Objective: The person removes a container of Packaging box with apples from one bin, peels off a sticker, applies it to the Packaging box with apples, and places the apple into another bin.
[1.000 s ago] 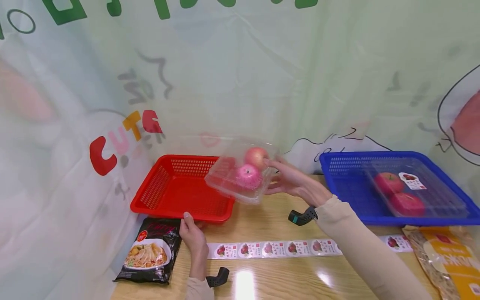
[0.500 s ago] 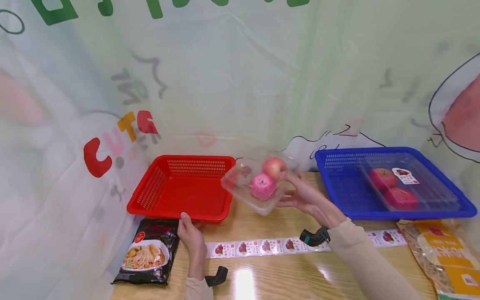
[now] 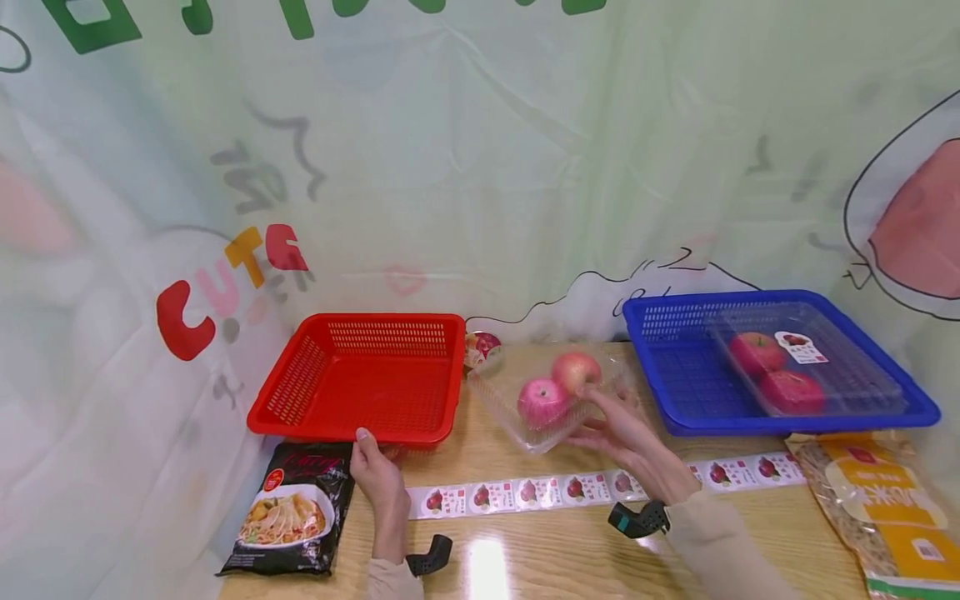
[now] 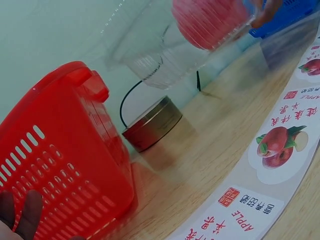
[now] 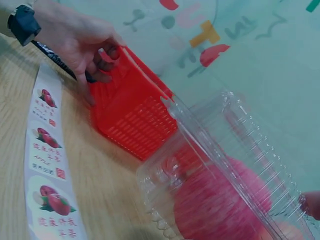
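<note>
My right hand (image 3: 628, 437) holds a clear plastic clamshell box (image 3: 491, 400), thumb over its right edge and fingers underneath. Two pinkish-red apples (image 3: 543, 403) sit inside it. The box is tilted and looks raised above the table in the left wrist view. My left hand (image 3: 378, 479) grips the front rim of a red plastic basket (image 3: 352, 433), thumb on top; the right wrist view shows its fingers curled below the rim. In the blue basket (image 3: 697, 429) at the right lies another clear box (image 3: 855, 375) holding two apples, with an apple label (image 3: 801, 347) on its lid.
A strip of apple labels (image 3: 528, 495) runs across the wooden table (image 3: 555, 558). A black noodle packet (image 3: 288, 512) lies at the left, a yellow-and-clear food bag (image 3: 888, 517) at the right. Behind the red basket stands a round tin (image 4: 154, 125). A printed curtain (image 3: 525, 183) hangs behind.
My right hand has carried the box of apples rightward and down, away from the red basket, uncovering the tin. My left hand has stayed at the red basket's rim. The head view has shifted slightly.
</note>
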